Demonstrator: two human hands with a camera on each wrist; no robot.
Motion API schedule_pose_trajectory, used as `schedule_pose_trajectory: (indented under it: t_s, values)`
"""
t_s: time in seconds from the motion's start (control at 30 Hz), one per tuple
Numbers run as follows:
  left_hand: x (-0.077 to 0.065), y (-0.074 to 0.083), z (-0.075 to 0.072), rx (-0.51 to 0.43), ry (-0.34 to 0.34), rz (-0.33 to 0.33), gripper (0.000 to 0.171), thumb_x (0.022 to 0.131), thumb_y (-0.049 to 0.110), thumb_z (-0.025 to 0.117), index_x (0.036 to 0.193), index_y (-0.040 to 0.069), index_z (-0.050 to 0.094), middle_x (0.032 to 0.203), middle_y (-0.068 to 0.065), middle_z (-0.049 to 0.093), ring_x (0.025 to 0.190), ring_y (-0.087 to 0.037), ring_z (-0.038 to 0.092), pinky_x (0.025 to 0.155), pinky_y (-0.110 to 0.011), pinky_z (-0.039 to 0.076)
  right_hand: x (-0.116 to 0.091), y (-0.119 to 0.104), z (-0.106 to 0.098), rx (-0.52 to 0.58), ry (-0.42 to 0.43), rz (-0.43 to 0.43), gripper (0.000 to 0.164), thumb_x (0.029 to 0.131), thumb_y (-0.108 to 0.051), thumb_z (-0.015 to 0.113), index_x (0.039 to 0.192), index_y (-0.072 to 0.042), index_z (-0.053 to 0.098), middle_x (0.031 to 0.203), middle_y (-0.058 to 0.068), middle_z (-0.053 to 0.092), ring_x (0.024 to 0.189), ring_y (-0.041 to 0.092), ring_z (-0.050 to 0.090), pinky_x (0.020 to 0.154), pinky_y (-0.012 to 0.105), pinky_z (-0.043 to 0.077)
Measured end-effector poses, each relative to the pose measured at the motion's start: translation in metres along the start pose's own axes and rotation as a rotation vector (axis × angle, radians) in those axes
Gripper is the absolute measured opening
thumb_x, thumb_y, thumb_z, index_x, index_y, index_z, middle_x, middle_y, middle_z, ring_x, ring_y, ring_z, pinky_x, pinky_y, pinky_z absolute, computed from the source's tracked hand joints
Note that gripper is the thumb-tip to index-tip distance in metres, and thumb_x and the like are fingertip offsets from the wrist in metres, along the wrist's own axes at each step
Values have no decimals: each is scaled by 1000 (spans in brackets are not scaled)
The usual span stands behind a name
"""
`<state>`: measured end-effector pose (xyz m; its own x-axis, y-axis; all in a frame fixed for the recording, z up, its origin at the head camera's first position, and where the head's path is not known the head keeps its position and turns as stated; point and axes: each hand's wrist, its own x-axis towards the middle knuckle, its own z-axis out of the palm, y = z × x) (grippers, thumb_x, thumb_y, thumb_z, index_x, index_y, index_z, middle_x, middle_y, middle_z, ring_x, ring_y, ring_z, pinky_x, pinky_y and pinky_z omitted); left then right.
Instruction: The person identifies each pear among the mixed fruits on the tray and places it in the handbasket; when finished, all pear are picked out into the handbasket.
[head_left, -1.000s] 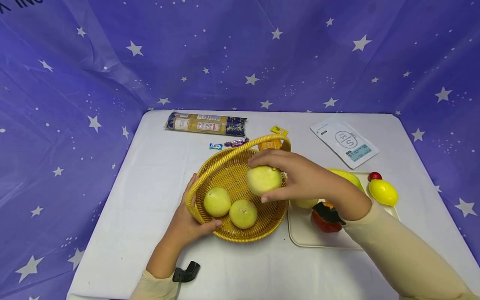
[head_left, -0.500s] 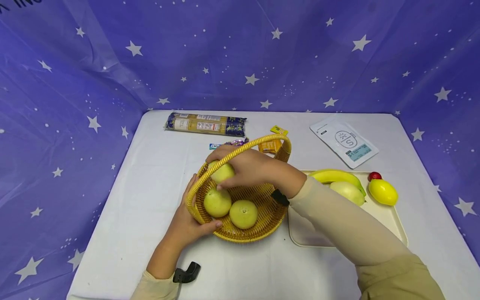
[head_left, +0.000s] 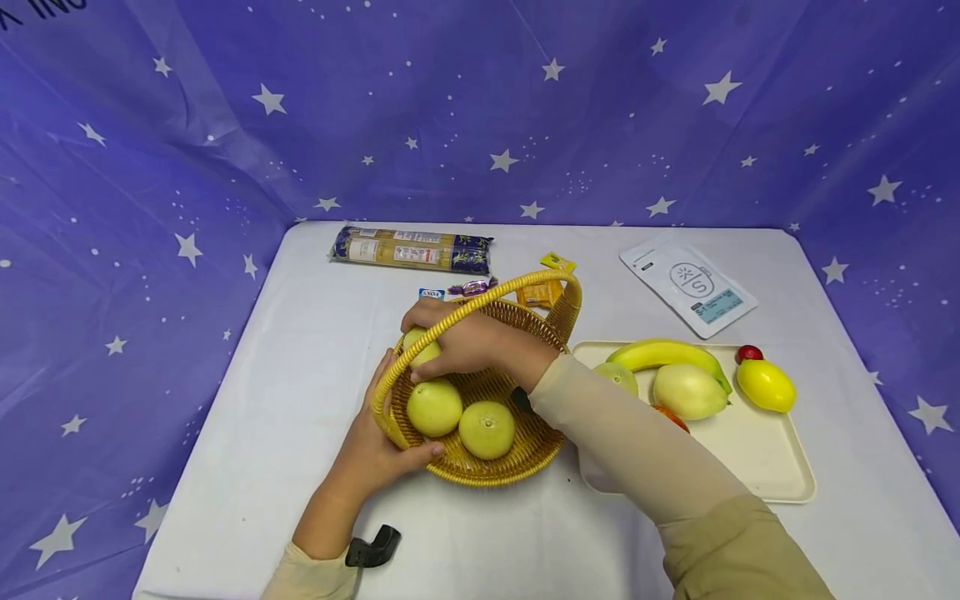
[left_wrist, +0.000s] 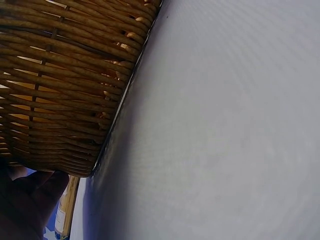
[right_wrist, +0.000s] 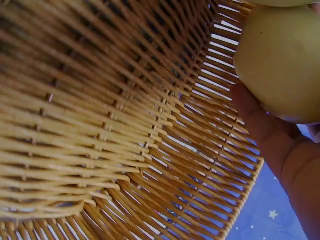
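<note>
The yellow wicker basket stands mid-table with its arched handle up. My left hand grips its left side, thumb over the near rim and fingers along the outer wall; the left wrist view shows fingertips against the weave. Reaching in beneath the handle, my right hand holds a round yellow-green fruit low at the basket's far left. That fruit is close by the wicker wall in the right wrist view. Two similar fruits, one on the left and one nearer the middle, lie inside.
Right of the basket, a cream tray bears a banana, a pale oval fruit, a lemon and other fruit, partly behind my right forearm. Behind lie a spaghetti pack, several wrapped sweets and a white pouch.
My right hand has carried its fruit from the basket's right side leftward and down to the far left inside. The left hand and basket have stayed put.
</note>
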<state>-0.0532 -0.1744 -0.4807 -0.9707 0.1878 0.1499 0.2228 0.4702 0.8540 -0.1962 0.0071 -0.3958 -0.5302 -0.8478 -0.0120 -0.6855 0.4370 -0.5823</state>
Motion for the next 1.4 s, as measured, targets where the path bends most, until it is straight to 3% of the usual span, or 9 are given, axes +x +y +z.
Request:
schedule_pose_trajectory:
  t_s: [0.2,0.53,0.73,0.87,1.13,1.4]
  values:
    - [-2,1,0,-13,7,-32,137,58,47,91,156,26,-2,156,14,23,137,-10,34,111,-33,27,1,3,13,-12,-30,44,51,79,-43,77,118,-19,55,116,-3,43,101,9,46,90,22,42]
    - [-1,3,0,-26,1,-20,137,59,44,92,156,31,-4,156,10,26,137,-15,35,112,-32,27,-4,7,24,-23,-81,69,51,86,-42,71,129,-23,53,120,-1,36,102,8,48,94,21,40]
    - [-1,1,0,-32,0,-7,135,60,43,91,156,30,-4,155,9,27,137,-16,35,111,-32,28,-7,7,21,46,-59,62,46,87,-42,70,126,-24,55,122,-1,39,104,8,47,93,22,41]
    - [-1,1,0,-28,-5,9,136,61,42,91,156,27,-4,156,8,26,137,-17,36,111,-31,28,-16,2,7,52,-36,45,44,89,-45,67,127,-28,56,126,-6,45,112,6,46,98,24,39]
    - [0,1,0,-10,1,-20,138,57,47,92,156,31,-5,155,13,27,137,-13,35,112,-37,27,-59,-11,-31,-43,-25,41,50,92,-51,60,133,-23,54,131,-7,53,123,11,46,104,30,36]
    - [-1,3,0,-7,6,-35,140,56,46,93,155,33,-4,157,13,22,140,-13,28,113,-47,23,-139,-14,-58,4,121,-69,41,93,-42,63,129,-26,54,128,-12,51,122,5,45,103,32,38]
